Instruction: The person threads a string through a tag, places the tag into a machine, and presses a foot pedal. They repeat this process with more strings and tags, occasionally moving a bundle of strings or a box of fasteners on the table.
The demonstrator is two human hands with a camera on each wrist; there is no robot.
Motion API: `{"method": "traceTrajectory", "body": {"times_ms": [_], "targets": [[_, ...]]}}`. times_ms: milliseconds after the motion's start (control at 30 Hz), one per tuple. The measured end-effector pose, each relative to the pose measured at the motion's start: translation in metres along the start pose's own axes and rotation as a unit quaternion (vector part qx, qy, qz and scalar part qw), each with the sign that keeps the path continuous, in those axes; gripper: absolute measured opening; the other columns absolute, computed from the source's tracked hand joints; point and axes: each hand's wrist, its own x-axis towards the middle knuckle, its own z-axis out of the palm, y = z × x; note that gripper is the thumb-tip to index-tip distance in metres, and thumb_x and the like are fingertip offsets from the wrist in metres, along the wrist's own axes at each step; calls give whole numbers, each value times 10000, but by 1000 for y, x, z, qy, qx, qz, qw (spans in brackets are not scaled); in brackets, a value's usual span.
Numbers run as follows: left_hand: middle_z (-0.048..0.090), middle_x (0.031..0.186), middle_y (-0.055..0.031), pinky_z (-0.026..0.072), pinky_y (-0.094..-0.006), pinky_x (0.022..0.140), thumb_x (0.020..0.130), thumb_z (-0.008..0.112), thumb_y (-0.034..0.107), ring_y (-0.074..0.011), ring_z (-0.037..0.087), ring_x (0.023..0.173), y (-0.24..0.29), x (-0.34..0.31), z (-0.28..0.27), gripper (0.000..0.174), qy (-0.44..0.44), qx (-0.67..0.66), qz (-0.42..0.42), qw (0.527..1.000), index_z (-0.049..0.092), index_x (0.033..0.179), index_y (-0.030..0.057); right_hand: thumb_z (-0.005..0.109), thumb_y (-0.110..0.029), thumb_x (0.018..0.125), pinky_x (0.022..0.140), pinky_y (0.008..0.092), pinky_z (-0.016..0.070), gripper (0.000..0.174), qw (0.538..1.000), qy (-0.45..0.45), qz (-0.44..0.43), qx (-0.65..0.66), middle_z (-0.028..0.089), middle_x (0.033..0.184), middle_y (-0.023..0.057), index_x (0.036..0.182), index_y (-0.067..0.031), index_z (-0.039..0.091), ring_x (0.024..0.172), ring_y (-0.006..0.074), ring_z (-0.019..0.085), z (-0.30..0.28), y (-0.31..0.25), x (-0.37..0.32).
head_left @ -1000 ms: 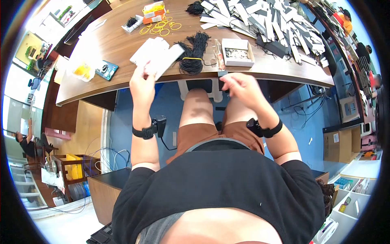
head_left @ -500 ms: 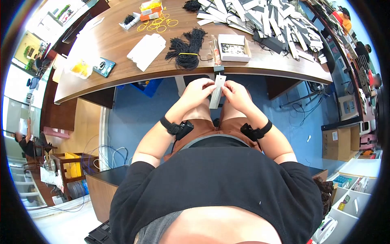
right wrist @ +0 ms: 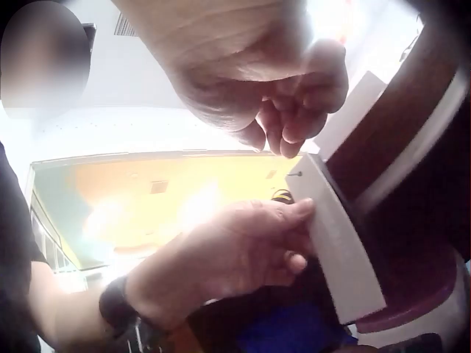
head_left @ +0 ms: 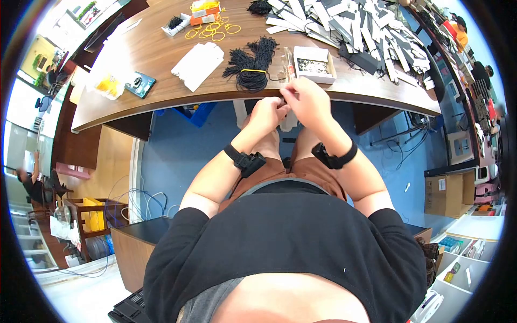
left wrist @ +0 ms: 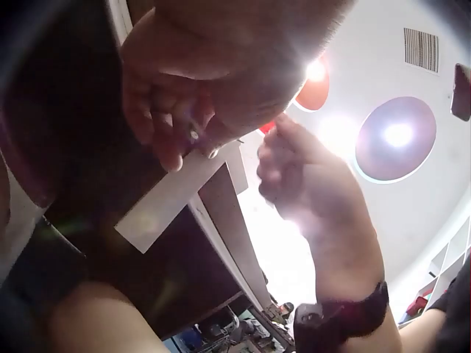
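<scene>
The left hand [head_left: 265, 116] pinches a narrow white strip between thumb and fingers; in the right wrist view the strip [right wrist: 340, 243] hangs tilted, with a small dark pin or cord end near its top. In the left wrist view the strip [left wrist: 165, 200] slants down from the left hand [left wrist: 213, 81]. Just above the strip's top end is the right hand [right wrist: 257, 73], its fingers curled with thumb and fingertips together; whether they pinch something small cannot be told. A bundle of black cords [head_left: 252, 64] with a yellow band lies beyond the hands.
On the wooden table [head_left: 156, 70] lie blank white cards [head_left: 198, 65], yellow bands [head_left: 212, 31], a phone-like blue item [head_left: 140, 85] and a large heap of white and dark strips [head_left: 350, 32]. An open white box [head_left: 314, 64] of small parts stands near the front edge.
The left hand has let go of the white cards and come to the middle with a single strip. The right hand touched the strip, then moved up toward the table edge.
</scene>
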Motion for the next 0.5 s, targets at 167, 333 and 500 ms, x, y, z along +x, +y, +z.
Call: {"method": "traceTrajectory", "body": {"times_ms": [167,333,500], "targets": [[647,745,-176,485,-355,651,803,642,233,-273,637,679,9,-21,-15,264,29,31,-41,998,651,884,-18,642,-132,770,667,355,470,76,1000,3,-26,-14,582,787,74,826,-84,626,761,272,588,38,-6,32],[649,704,-72,475,-275,614,843,596,143,-121,598,636,12,-38,-26,185,10,-73,-98,992,654,876,-29,667,-173,753,704,372,470,109,992,-50,-85,-73,568,818,52,837,-112,633,828,247,585,51,-19,41],[640,722,-52,470,-246,591,852,550,79,-96,567,608,-6,-36,-25,161,6,-166,-97,981,636,892,-51,653,-186,730,719,378,445,99,984,-58,-105,-129,558,814,40,754,-97,618,829,230,572,68,-17,39]]}}
